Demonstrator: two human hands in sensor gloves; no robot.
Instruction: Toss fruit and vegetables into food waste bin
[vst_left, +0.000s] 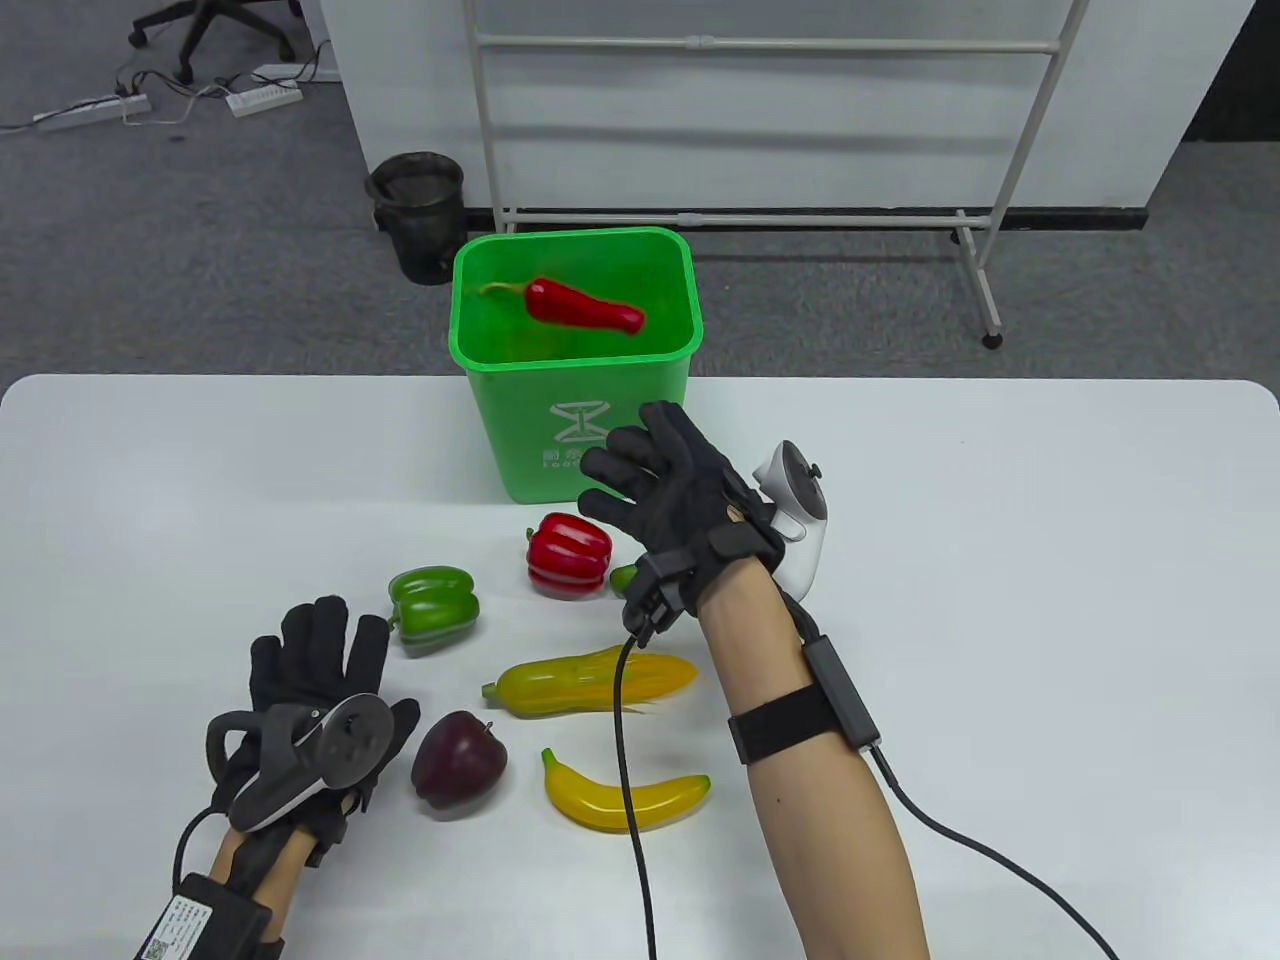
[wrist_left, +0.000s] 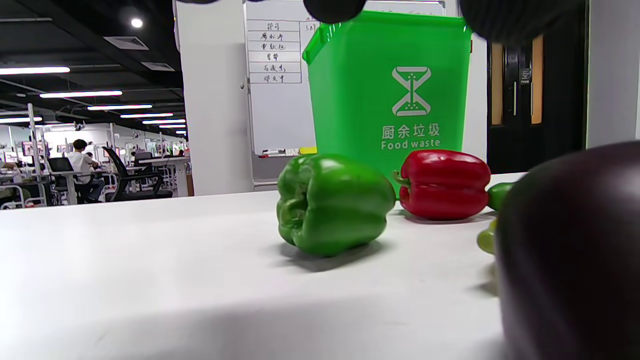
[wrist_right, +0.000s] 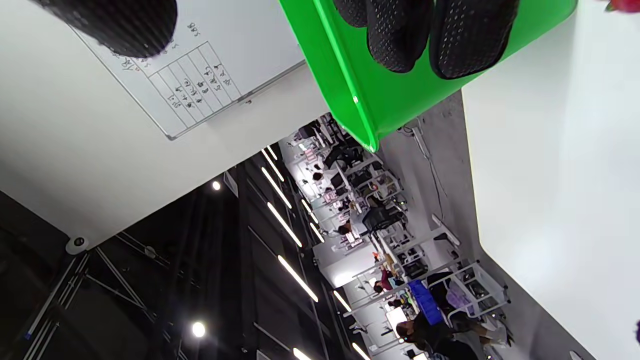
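Note:
A green food waste bin stands at the table's far edge; a red chili pepper is in the air at its mouth. My right hand hangs open and empty in front of the bin, fingers spread. My left hand rests flat and open on the table at the near left. On the table lie a green bell pepper, a red bell pepper, a yellow-orange squash, a dark red apple and a banana. The bin and both bell peppers show in the left wrist view.
A small green vegetable lies mostly hidden under my right wrist. Beyond the table are a black floor bin and a white rack. A cable from my right glove trails over the banana.

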